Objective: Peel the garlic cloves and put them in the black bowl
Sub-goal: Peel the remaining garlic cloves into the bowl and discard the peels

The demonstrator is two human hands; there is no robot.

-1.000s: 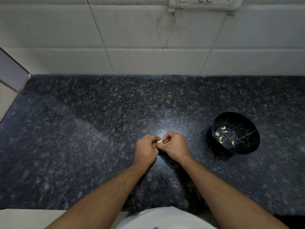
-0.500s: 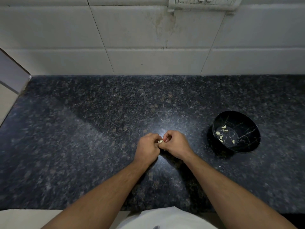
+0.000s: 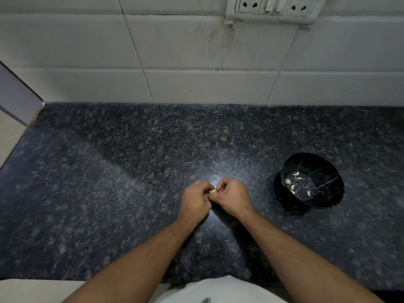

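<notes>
Both hands meet over the middle of the dark speckled countertop, knuckles up and fingers curled inward. The left hand and the right hand touch at the fingertips, and between them they pinch a small pale garlic clove, of which only a sliver shows (whether its skin is on or partly off cannot be told at this size). The clove is held just above the counter, at about 12 o'clock from the gap between the two wrists.

The black bowl sits on the counter at roughly 3 o'clock from the hands, well apart from them. Inside it lie several peeled cloves, scattered over the left half of its veined floor.

At 12 o'clock, beyond the counter, rises a white tiled wall, with a socket plate at its top edge.
</notes>
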